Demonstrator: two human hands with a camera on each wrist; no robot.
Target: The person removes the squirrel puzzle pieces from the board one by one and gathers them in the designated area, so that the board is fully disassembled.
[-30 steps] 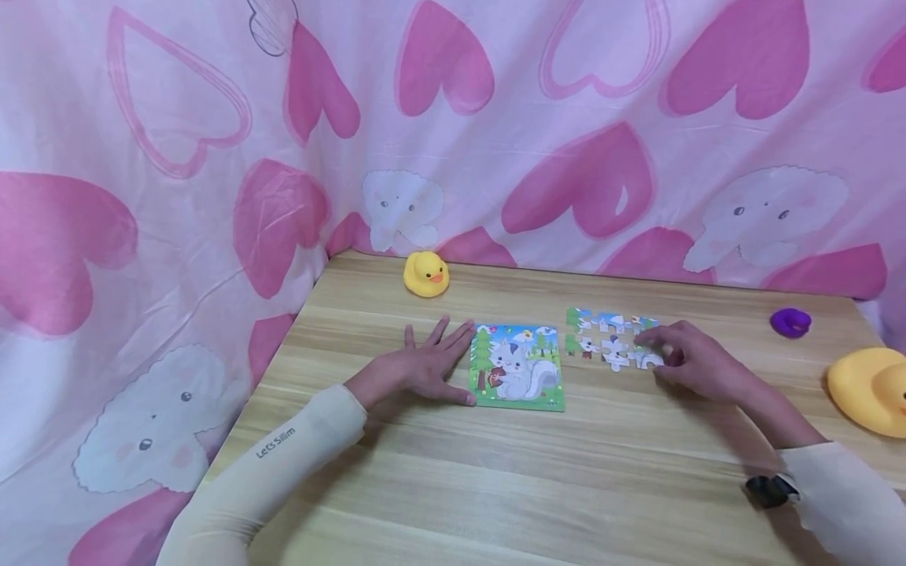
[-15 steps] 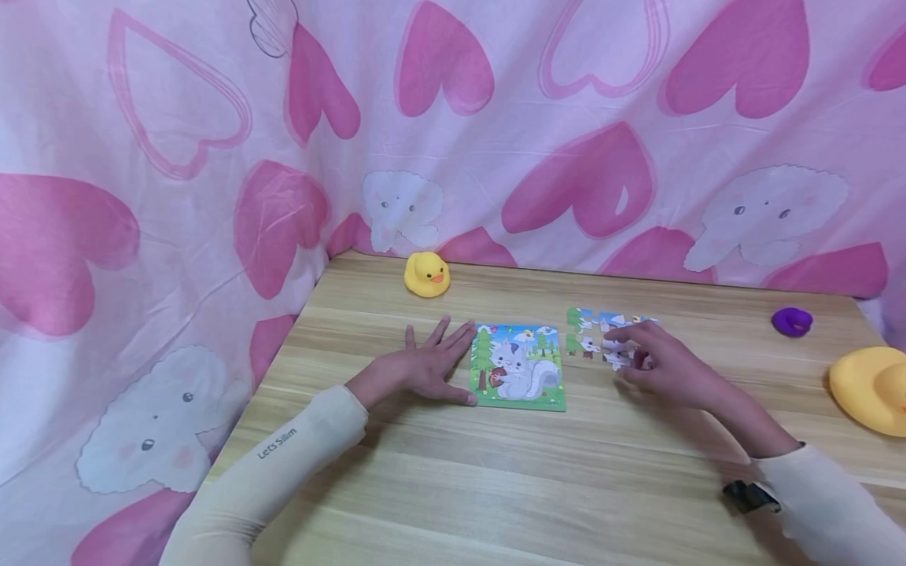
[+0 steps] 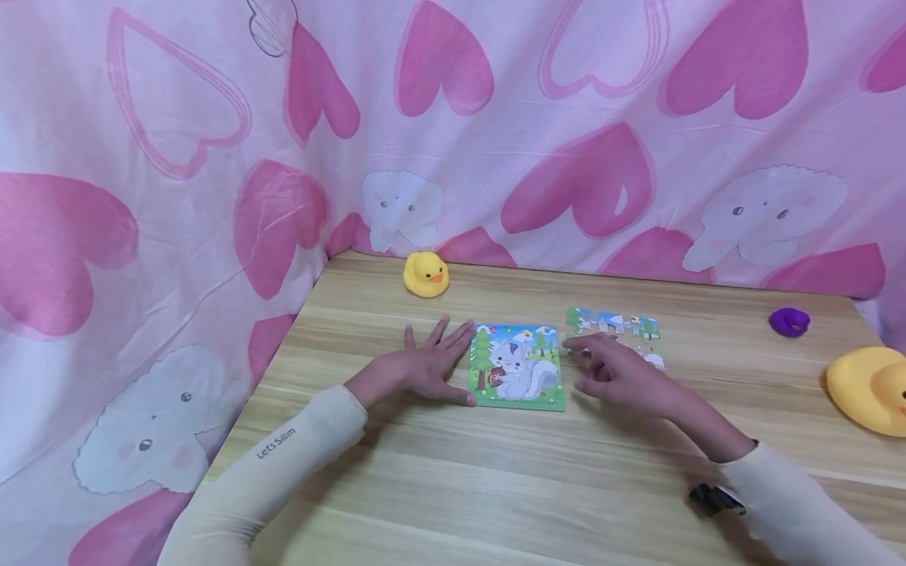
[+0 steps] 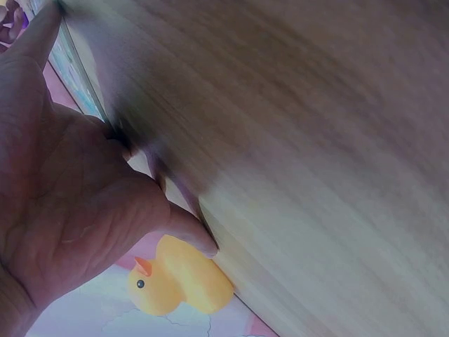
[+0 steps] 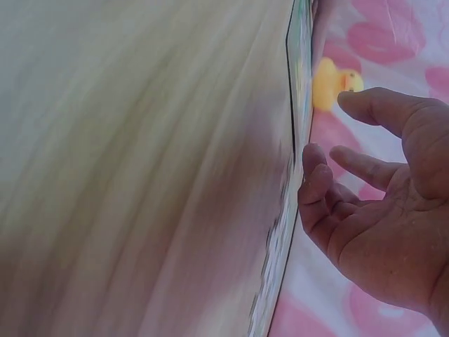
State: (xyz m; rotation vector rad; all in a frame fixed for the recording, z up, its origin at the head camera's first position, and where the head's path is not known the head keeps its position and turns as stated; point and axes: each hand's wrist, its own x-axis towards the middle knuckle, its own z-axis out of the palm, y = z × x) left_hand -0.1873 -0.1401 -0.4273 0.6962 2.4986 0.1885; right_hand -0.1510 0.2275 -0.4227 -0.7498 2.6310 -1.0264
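Note:
A square puzzle board (image 3: 517,368) with a grey squirrel picture lies flat on the table. My left hand (image 3: 428,369) rests at its left side with fingers spread, fingertips and thumb right at the edge. To the right of the board, separated puzzle pieces (image 3: 610,322) lie in loose rows. My right hand (image 3: 630,376) is over the lower pieces and hides some of them. Its index finger reaches toward the board's right side, the thumb stands apart and the other fingers bend loosely. In the right wrist view, nothing shows between thumb and fingers.
A small yellow rubber duck (image 3: 426,274) stands at the back left of the wooden table (image 3: 453,479). Near the right side are a purple duck (image 3: 789,321) and a larger yellow duck (image 3: 869,391). A pink heart-patterned curtain (image 3: 453,134) hangs behind.
My right hand has moved left across the loose pieces, from their right end to beside the board. Pieces at the right end show again. My left hand and the board have stayed put.

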